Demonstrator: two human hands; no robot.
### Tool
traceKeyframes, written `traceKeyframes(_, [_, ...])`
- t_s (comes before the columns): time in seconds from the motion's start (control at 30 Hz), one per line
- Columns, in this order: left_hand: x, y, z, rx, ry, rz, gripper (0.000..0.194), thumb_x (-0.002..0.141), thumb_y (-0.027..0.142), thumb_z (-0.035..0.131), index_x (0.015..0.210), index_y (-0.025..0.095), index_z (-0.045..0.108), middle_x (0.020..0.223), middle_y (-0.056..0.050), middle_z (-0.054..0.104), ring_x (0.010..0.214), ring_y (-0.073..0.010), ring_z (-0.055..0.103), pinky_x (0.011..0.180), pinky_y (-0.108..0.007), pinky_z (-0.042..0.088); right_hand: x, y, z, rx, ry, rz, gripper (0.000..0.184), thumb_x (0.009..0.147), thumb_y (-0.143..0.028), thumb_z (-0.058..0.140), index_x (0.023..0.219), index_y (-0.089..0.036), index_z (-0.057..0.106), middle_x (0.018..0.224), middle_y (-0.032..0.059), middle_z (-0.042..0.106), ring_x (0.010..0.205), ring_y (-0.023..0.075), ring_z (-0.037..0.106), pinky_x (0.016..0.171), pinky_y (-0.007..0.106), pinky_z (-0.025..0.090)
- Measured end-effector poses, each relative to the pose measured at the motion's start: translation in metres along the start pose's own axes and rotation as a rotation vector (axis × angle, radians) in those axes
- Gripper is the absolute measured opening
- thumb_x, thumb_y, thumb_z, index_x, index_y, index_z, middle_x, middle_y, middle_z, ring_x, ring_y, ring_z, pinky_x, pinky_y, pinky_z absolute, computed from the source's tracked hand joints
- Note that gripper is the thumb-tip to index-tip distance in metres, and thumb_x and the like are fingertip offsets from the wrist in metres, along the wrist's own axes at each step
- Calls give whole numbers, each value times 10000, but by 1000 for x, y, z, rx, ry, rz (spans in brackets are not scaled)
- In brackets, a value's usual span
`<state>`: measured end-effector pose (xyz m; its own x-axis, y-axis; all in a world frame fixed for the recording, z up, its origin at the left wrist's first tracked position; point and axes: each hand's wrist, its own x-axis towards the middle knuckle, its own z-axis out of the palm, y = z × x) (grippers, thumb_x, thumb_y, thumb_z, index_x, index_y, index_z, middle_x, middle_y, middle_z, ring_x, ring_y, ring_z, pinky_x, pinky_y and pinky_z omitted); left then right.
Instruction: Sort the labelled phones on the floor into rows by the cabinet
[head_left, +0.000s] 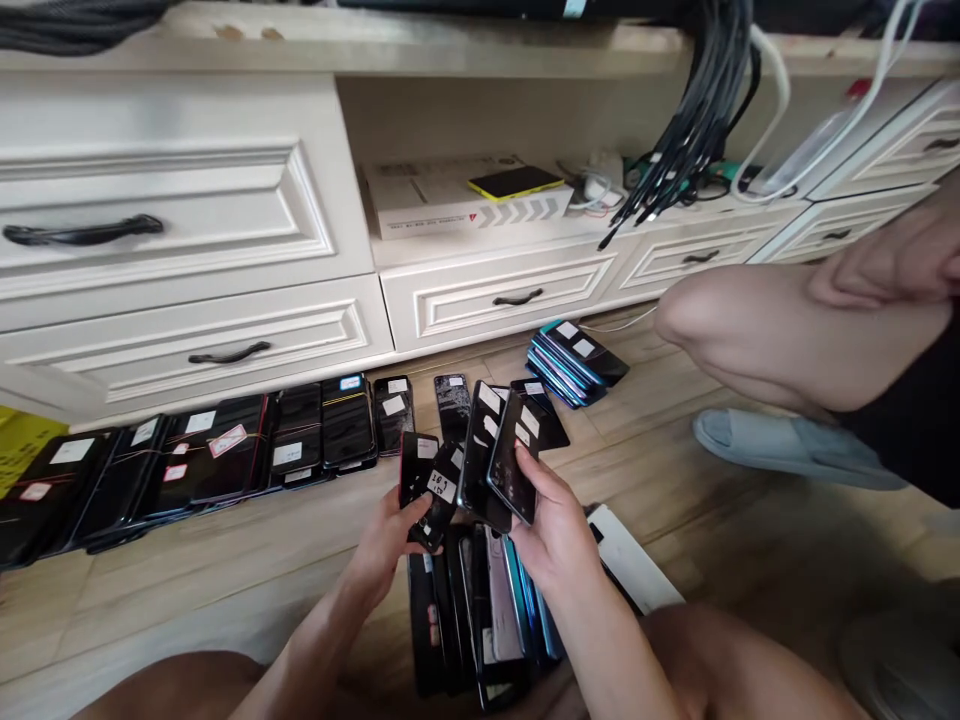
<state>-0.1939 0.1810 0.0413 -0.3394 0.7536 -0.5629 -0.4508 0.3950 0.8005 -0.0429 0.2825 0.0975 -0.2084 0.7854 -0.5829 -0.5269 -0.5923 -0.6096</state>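
Observation:
Two dark smartphones [437, 497] with white labels are fanned out in my left hand [394, 532], its thumb pressed on the front one. My right hand [551, 515] is closed on two more smartphones [513, 458], larger and also labelled; the rear one [481, 465] leans against the front one. Both sets are side by side above the floor. Directly below them, a row of smartphones [504, 590] stands on edge, with black, lilac and blue sides. Just beyond my hands, labelled phones [452, 402] lie flat on the floor, some partly hidden behind the held ones.
Stacks of labelled phones [232, 440] line the cabinet's foot at left. A pile of blue-edged phones [574, 362] sits farther right. Another person's knee [720, 310] and a grey slipper [787, 447] are at right. Black cables [690, 130] hang over a shelf with a white box [450, 205].

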Motion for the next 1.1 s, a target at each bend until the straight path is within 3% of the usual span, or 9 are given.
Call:
traceKeyframes(0.23, [20, -6, -8, 100, 14, 39, 438, 717, 397, 874, 1045, 143, 735, 886, -94, 737, 681, -198, 656, 562, -254, 498, 0, 1, -2, 72, -143, -22, 341, 675, -294, 921, 985, -241, 788, 1118, 11, 797, 1094, 232, 727, 838, 317, 633])
traceKeyframes(0.4, [15, 0, -13, 349, 234, 341, 286, 625, 147, 855, 897, 200, 783, 938, -85, 690, 1053, -317, 642, 979, -367, 464, -7, -3, 2, 133, -141, 8, 295, 689, -241, 895, 966, -235, 790, 1073, -2, 805, 1006, 197, 748, 800, 283, 630])
traceKeyframes(0.5, [-9, 15, -9, 351, 212, 465, 207, 761, 257, 815, 962, 214, 796, 1111, -105, 679, 1162, -317, 602, 1067, -372, 412, -16, -7, 5, 127, -174, 30, 329, 664, -252, 909, 968, -229, 786, 1034, -4, 808, 970, 180, 743, 788, 264, 608])
traceKeyframes(0.6, [-56, 34, 7, 156, 220, 555, 329, 876, 408, 761, 1160, 242, 761, 1261, -100, 669, 1166, -285, 617, 1033, -333, 454, -31, -9, 6, 32, -258, -91, 433, 669, -331, 915, 1065, -242, 764, 1104, 15, 795, 1028, 226, 728, 866, 329, 589])
traceKeyframes(0.7, [-103, 45, 34, -22, 212, 567, 575, 868, 423, 794, 1409, 317, 630, 1488, -58, 573, 1395, -284, 495, 1135, -301, 388, -55, -3, 6, -332, -322, -380, 413, 824, -433, 804, 1194, -268, 723, 1171, 28, 772, 1111, 273, 687, 984, 399, 531])
traceKeyframes(0.8, [-125, 38, 59, -167, 90, 476, 763, 838, 391, 836, 1521, 351, 500, 1587, -25, 493, 1499, -275, 391, 1180, -300, 360, -83, 12, 0, -817, -461, -634, 387, 944, -367, 651, 1327, -318, 671, 1264, 44, 726, 1183, 298, 634, 1054, 441, 479])
traceKeyframes(0.87, [-125, 28, 63, -300, 61, 401, 738, 822, 390, 844, 1485, 309, 529, 1504, -58, 581, 1407, -282, 515, 1123, -317, 438, -97, 21, -8, -1049, -596, -753, 533, 910, -257, 633, 1439, -308, 591, 1423, 76, 629, 1315, 323, 546, 1140, 503, 420])
traceKeyframes(0.97, [-122, 14, 52, -466, 130, 267, 594, 752, 348, 868, 1277, 189, 642, 1155, -104, 757, 1004, -268, 729, 882, -335, 580, -105, 22, -21, -1232, -777, -780, 715, 848, -212, 651, 1539, -237, 467, 1586, 110, 464, 1472, 334, 386, 1232, 559, 323])
traceKeyframes(1.1, [-133, 7, 34, -529, 143, 249, 560, 648, 245, 910, 1142, 132, 673, 990, -106, 780, 776, -232, 732, 736, -332, 607, -97, 6, -28, -1104, -827, -675, 565, 950, -306, 530, 1510, -260, 469, 1479, 102, 547, 1236, 256, 601, 1029, 447, 535])
